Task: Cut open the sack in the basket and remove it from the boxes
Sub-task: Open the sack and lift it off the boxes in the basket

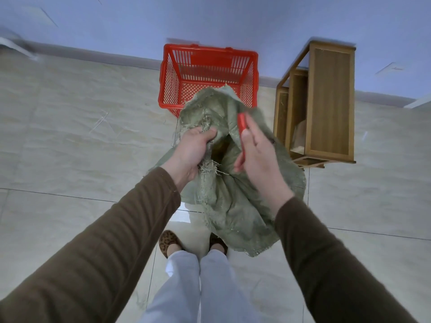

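Observation:
A limp green woven sack (231, 206) with frayed, cut edges hangs in the air in front of me, above the floor. My left hand (193, 150) grips a bunched fold of it near the top. My right hand (258, 152) holds a red-handled cutter (242, 134) against the sack's upper right side; its blade is hidden. The red plastic basket (207, 75) stands on the floor beyond the sack, by the wall, and what shows of its inside holds nothing. No boxes show.
A wooden shelf unit (326, 101) stands right of the basket against the wall, with a brown paper item on a lower shelf. Pale tiled floor (70, 136) spreads to the left. My legs and leopard-print shoes (169, 241) are directly below the sack.

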`<state>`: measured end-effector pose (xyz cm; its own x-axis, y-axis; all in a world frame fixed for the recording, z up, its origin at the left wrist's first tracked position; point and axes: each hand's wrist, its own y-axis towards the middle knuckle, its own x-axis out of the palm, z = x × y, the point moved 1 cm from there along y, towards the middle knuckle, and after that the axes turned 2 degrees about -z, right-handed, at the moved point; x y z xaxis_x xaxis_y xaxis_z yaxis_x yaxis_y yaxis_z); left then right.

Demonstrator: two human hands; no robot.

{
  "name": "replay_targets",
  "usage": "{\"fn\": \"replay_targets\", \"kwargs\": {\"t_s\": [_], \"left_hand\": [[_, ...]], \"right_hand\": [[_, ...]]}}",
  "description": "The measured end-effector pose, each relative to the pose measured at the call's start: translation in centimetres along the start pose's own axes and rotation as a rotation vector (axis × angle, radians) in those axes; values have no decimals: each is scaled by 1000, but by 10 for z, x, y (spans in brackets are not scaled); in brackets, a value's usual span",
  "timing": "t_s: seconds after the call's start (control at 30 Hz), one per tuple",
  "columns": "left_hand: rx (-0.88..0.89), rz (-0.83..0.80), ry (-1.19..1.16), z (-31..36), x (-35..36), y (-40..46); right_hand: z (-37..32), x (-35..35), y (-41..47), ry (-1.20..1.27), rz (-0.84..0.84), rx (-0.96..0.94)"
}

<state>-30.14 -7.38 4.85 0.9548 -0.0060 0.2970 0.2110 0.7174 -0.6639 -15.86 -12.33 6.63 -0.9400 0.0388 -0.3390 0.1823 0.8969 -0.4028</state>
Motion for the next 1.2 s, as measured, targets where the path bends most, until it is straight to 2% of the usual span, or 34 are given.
{"fn": "replay_targets", "kwargs": {"t_s": [0.1,0.13,0.2,0.27,0.33,0.43,0.5,0.6,0.93,1.2], "left_hand": [[-11,11,-23,-1,-2,0],[-4,11,-32,-1,-2,1],[10,14,-48,0,-1,4],[14,14,-84,1,1,6],[8,-3,-107,2,5,5],[6,-12,-67,2,8,5],[13,-16,-40,1,8,4],[23,-30,-22,-2,7,3],[40,-56,-50,-9,8,-5],[72,-136,-53,-13,11,-8]], "right_hand": [[-5,-24,37,-51,-27,216],[-6,-29,40,-114,-46,220],[-10,-36,29,-351,33,36],[-13,-38,1,-446,149,-189],[-10,-32,-29,-394,106,-233],[0,-9,-44,-343,-87,-1],[3,-1,-32,-334,-118,110],[4,6,-12,-408,-146,153],[0,1,-1,-519,-57,77],[-8,0,0,-339,-12,41]]}}
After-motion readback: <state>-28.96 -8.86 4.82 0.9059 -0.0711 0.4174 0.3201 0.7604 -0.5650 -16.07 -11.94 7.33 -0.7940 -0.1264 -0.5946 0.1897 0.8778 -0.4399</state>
